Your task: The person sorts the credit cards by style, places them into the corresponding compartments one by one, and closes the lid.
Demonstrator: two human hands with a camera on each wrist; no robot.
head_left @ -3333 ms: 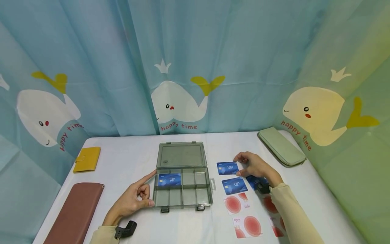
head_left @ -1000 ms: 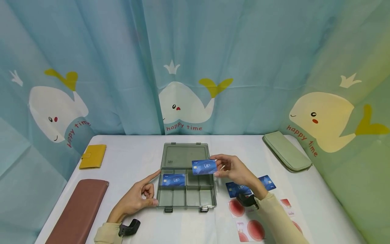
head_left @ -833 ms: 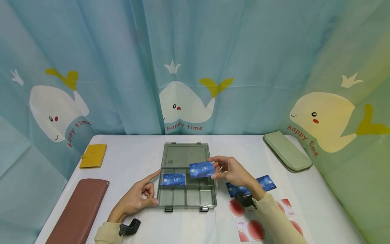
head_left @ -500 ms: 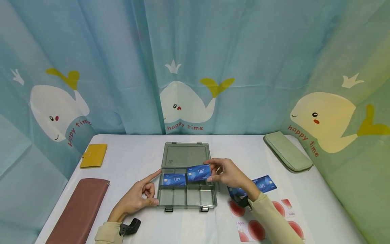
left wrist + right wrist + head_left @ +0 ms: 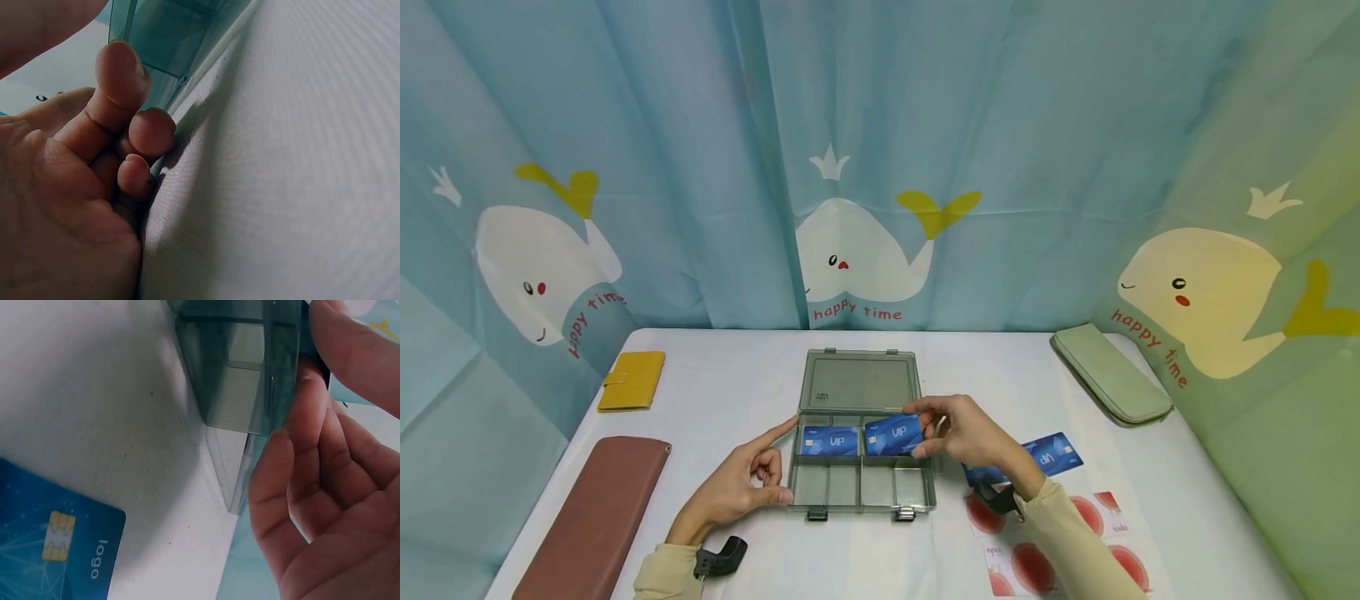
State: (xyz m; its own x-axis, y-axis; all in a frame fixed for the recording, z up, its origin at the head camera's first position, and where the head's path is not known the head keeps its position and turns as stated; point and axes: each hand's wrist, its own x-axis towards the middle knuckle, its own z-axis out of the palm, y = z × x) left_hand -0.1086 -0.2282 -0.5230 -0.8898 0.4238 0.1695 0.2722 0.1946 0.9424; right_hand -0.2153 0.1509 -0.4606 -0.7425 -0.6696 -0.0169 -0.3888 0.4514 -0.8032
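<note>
Our right grip [image 5: 958, 433] pinches a blue VIP card [image 5: 892, 435] over the back right compartment of the open grey organiser box [image 5: 859, 483], beside a second VIP card [image 5: 829, 440] lying inside, while our left grip [image 5: 741, 483], forefinger straight and grasping nothing, touches the box's left wall on the white counter [image 5: 730, 392].

Landmark: box [image 5: 861, 467], open at table [image 5: 737, 375] centre.
In box: two cards [image 5: 829, 440], back row.
Left of box: two wallets [image 5: 631, 380].
Right of box: loose cards [image 5: 1054, 454]; pouch [image 5: 1110, 375] behind them.
</note>
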